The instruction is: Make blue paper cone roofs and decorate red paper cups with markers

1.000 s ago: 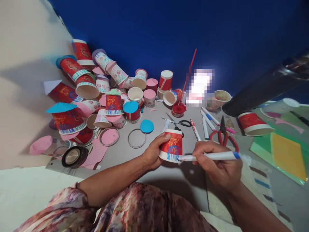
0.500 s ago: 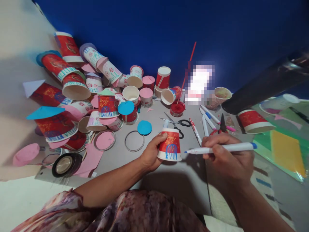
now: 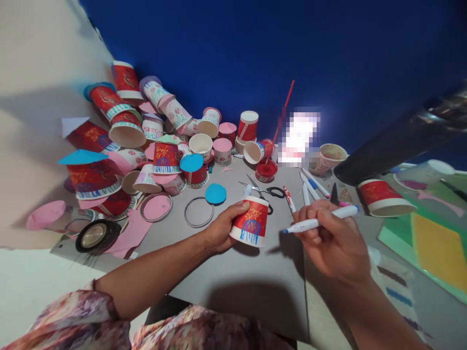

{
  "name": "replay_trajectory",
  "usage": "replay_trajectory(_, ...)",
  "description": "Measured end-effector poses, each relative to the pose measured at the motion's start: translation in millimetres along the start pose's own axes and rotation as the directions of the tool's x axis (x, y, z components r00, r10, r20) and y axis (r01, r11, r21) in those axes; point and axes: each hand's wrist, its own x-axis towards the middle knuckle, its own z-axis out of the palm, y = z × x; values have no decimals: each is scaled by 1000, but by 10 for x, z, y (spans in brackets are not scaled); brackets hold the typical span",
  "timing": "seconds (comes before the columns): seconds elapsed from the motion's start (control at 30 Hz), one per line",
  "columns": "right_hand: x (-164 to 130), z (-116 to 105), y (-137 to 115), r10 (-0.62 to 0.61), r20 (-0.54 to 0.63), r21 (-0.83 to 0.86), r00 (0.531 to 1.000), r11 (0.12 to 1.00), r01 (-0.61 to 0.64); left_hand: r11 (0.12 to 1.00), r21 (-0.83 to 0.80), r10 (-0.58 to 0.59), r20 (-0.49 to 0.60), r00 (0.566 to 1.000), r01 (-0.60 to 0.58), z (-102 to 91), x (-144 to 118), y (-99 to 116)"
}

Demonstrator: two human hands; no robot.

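Left hand [image 3: 222,232] fingers wrapped round upturned red paper cup [image 3: 251,221], blue scribble facing camera. Right hand [image 3: 332,240] fingers pinch blue marker [image 3: 318,219], tip just beside cup, not touching. Cup near tabletop [image 3: 241,272] near edge; scissors [image 3: 263,188] behind.

Rough count here: one red cup [image 3: 251,222] in hand and one marker [image 3: 320,218] in the other hand. Two pairs of scissors, the black-handled pair [image 3: 268,191] and a red pair [image 3: 334,194] mostly hidden. About four more pens [image 3: 308,187] lie loose. One blue disc [image 3: 215,193], one bare ring [image 3: 199,212], one tape roll [image 3: 96,235], one red paint pot [image 3: 266,170]. The cup pile [image 3: 153,141] is too jumbled, easily twenty-plus. One more cup [image 3: 385,198] sits right.
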Motion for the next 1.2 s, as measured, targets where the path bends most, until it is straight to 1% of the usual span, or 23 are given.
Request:
replay_trajectory(0.1,17,-11,-3,14,8,19,1000,1000,-14,999,40,33,30,999,-34,-10,11,2)
replay_trajectory(0.23,17,10,59,81,-38,21,996,997,-80,994,59,92,53,994,-95,-1,12,-12)
replay_trajectory(0.33,2,51,110,79,-40,15,996,997,-78,991,55,116,64,991,-119,19,13,-24)
replay_trajectory(0.4,-19,71,128,37,-42,-19,998,999,-38,991,49,125,53,991,-128,34,19,-31)
replay_trajectory(0.43,-36,75,133,-4,-56,-58,998,998,0,990,45,134,48,990,-136,41,24,-34)
replay_trajectory(0.5,-79,74,135,-131,-105,-196,986,975,108,985,38,164,44,985,-166,53,34,-37)
replay_trajectory(0.53,-104,73,133,-204,-117,-285,972,945,164,983,38,179,44,983,-181,58,37,-38)
replay_trajectory(0.57,-131,74,130,-274,-109,-370,955,903,217,981,41,189,42,981,-191,60,40,-38)
replay_trajectory(0.63,-180,86,124,-378,-46,-505,924,807,305,979,53,196,27,980,-198,60,42,-41)
replay_trajectory(0.7,-217,110,121,-426,33,-581,904,728,365,976,65,205,14,979,-206,52,43,-48)
replay_trajectory(0.8,-246,145,130,-440,118,-649,890,644,405,968,100,227,33,973,-229,35,41,-67)
replay_trajectory(0.93,-252,152,155,-454,187,-674,871,586,450,959,154,231,71,970,-239,21,39,-81)
replay_trajectory(1.03,-251,136,168,-473,189,-690,861,560,459,959,151,233,69,970,-241,19,41,-79)
replay_trajectory(1.1,-255,124,167,-468,189,-698,863,555,453,958,151,236,78,969,-245,19,42,-77)
replay_trajectory(1.2,-267,113,149,-419,221,-683,881,577,447,957,150,233,111,966,-248,26,37,-77)
